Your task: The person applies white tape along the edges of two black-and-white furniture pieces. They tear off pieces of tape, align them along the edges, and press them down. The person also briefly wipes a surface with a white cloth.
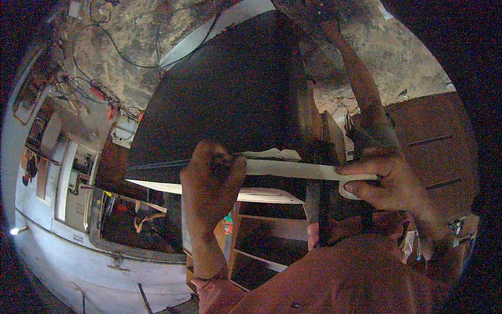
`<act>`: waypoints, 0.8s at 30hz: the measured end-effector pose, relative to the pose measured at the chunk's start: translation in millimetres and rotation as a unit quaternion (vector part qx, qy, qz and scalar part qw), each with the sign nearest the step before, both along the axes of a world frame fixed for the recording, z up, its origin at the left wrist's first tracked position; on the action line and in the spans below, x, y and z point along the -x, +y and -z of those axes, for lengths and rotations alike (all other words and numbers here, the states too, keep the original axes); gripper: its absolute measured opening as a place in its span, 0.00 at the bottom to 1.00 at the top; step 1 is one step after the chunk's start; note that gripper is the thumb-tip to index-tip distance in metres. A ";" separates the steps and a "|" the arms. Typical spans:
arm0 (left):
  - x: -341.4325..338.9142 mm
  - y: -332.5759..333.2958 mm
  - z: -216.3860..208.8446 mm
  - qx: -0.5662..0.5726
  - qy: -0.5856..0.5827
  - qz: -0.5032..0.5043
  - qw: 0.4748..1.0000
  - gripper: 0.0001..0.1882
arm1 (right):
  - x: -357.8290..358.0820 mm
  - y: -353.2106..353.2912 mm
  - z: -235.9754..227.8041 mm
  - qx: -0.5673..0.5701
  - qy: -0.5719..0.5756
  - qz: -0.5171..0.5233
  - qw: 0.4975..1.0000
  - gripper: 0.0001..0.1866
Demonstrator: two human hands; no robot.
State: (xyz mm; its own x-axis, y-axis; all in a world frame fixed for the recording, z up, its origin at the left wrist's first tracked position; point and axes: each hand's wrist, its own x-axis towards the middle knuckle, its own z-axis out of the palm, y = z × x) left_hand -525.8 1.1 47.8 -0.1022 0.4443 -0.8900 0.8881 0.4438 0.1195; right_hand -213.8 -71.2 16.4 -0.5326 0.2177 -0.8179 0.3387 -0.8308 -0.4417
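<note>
A long pale strip, like edging tape [293, 168], stretches between my hands just above the near edge of a large dark board [225, 89]. My left hand [209, 170] is closed at the strip's left end, its fingers curled over the board's edge area; the fingertips are partly hidden. At the other end my right hand [392, 183] pinches the strip between thumb and fingers, where it bends round into a loop. Below the strip runs the board's light-coloured edge [272, 195]. Whether the strip touches the board, I cannot tell.
Another person's bare arm [363, 78] reaches along the board's right side. Brown panels [429, 146] stand at the right. Open wooden shelving [269, 227] lies below the board. Black cables [123, 55] trail over the stained floor at the upper left.
</note>
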 end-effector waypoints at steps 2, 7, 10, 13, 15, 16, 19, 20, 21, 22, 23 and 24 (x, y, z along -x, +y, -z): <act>-0.4 2.8 -1.9 -0.001 0.006 0.029 1.000 0.14 | 0.9 -0.1 -0.3 -0.009 -0.004 0.000 1.000 0.15; -2.4 7.0 -1.0 -0.003 0.014 0.028 0.999 0.13 | 4.5 -1.2 0.5 -0.047 -0.006 0.009 0.999 0.15; -2.3 9.5 0.2 0.012 0.013 0.022 1.000 0.13 | 6.6 -1.1 1.1 0.002 0.000 0.036 0.999 0.15; -2.5 11.2 -1.7 0.041 0.042 0.061 0.996 0.14 | 7.1 0.2 0.5 0.035 0.004 0.012 0.999 0.14; -3.6 10.0 -2.0 0.019 0.026 0.049 0.998 0.14 | 6.2 1.5 -0.2 0.047 0.003 -0.012 0.999 0.15; -3.9 9.3 -1.8 0.028 0.039 0.033 0.998 0.14 | 5.6 2.2 -0.4 0.053 0.003 -0.016 0.998 0.15; -4.4 7.9 -1.7 -0.015 0.044 0.078 0.996 0.14 | 5.4 2.4 1.3 0.042 -0.009 0.008 0.999 0.15; -3.9 8.1 -0.9 -0.003 0.041 0.049 0.998 0.14 | 6.5 2.0 2.4 0.044 -0.015 0.014 0.999 0.15; -3.1 8.6 1.2 0.004 0.035 0.027 0.999 0.14 | 5.2 2.0 3.4 0.021 -0.011 0.013 1.000 0.15; -2.6 9.0 2.4 0.019 0.042 0.002 0.999 0.14 | 4.4 1.8 5.0 0.008 -0.006 0.004 1.000 0.15; -3.1 8.7 2.8 0.012 0.031 0.000 0.999 0.14 | 3.5 1.5 6.4 -0.009 -0.003 -0.012 1.000 0.15; -3.1 9.1 3.7 0.012 0.032 -0.004 0.999 0.14 | 3.2 0.7 7.6 -0.012 0.005 -0.005 1.000 0.15</act>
